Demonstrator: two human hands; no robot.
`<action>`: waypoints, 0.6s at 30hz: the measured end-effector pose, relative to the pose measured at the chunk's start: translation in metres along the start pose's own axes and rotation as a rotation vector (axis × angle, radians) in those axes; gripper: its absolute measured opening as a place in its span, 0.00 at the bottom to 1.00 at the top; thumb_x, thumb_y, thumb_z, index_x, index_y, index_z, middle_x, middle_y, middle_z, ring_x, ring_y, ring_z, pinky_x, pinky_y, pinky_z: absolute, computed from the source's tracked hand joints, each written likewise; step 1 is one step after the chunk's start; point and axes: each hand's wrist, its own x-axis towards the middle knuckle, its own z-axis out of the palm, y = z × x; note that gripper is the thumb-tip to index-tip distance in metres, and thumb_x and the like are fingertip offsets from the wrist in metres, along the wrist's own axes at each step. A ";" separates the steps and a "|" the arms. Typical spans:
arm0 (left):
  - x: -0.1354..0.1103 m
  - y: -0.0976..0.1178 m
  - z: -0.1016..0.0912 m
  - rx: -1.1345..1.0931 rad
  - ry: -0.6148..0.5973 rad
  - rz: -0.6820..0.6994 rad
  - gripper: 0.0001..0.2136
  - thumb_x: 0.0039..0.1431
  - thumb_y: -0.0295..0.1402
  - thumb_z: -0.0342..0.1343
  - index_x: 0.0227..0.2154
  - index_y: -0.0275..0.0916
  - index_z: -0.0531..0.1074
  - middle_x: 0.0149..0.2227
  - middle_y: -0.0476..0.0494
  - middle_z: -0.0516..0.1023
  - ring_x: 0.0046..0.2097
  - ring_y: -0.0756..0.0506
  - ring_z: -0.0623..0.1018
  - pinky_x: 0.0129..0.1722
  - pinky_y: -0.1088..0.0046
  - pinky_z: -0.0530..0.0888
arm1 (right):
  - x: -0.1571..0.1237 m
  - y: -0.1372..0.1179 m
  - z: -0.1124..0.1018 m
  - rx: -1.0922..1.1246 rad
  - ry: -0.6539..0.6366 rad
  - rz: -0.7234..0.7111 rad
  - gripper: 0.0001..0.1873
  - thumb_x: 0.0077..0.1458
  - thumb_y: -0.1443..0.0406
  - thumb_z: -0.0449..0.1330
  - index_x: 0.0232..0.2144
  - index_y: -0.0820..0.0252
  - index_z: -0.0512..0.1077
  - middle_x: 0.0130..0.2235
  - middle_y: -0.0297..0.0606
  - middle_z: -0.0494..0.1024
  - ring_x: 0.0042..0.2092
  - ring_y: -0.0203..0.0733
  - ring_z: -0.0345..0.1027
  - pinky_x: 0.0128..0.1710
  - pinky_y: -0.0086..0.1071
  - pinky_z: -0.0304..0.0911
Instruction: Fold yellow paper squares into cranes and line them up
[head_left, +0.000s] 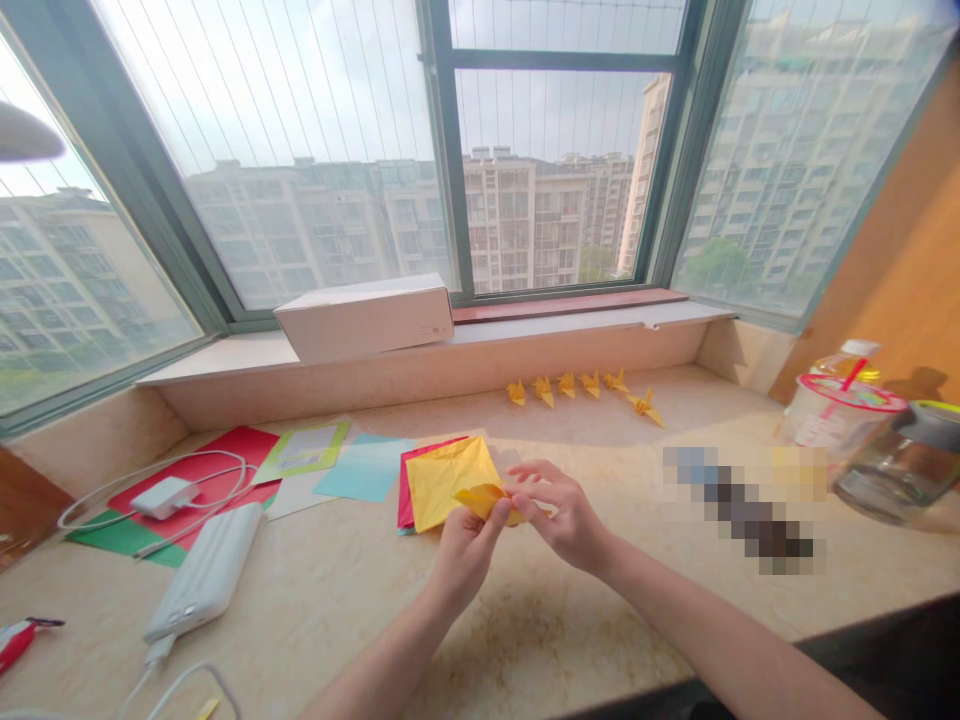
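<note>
Between my two hands is a small folded piece of yellow origami paper [481, 496], held just above the counter. My left hand [471, 548] pinches its lower edge with the thumb on top. The fingers of my right hand [559, 512] are closed on its right side, and a yellow tip pokes out below them. Right behind lies a stack of square paper with a creased yellow sheet [442, 480] on top and red sheets [406, 495] showing at its left edge. Several folded yellow paper cranes [568, 386] stand in a row toward the window.
On the left are loose coloured sheets [367, 468], a white charger [165, 496] with its cable, and a white power bank [206, 570]. A white box [367, 315] sits on the window ledge. At the right stand a lidded cup [836, 415] with a red straw and a glass jar [896, 470].
</note>
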 end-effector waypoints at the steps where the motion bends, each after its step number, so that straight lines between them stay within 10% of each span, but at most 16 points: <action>1: 0.000 0.000 0.000 0.007 0.000 -0.007 0.20 0.59 0.48 0.57 0.34 0.33 0.80 0.31 0.41 0.81 0.34 0.44 0.77 0.39 0.70 0.73 | 0.000 0.000 -0.001 0.011 -0.020 0.018 0.13 0.64 0.61 0.57 0.40 0.56 0.81 0.46 0.45 0.78 0.48 0.45 0.73 0.49 0.41 0.69; 18: 0.000 -0.007 -0.002 0.137 0.034 0.037 0.16 0.58 0.45 0.59 0.31 0.35 0.80 0.29 0.42 0.80 0.33 0.43 0.76 0.36 0.70 0.72 | -0.001 0.002 0.012 0.078 0.022 0.298 0.14 0.57 0.57 0.62 0.42 0.58 0.77 0.38 0.41 0.83 0.40 0.47 0.75 0.41 0.39 0.67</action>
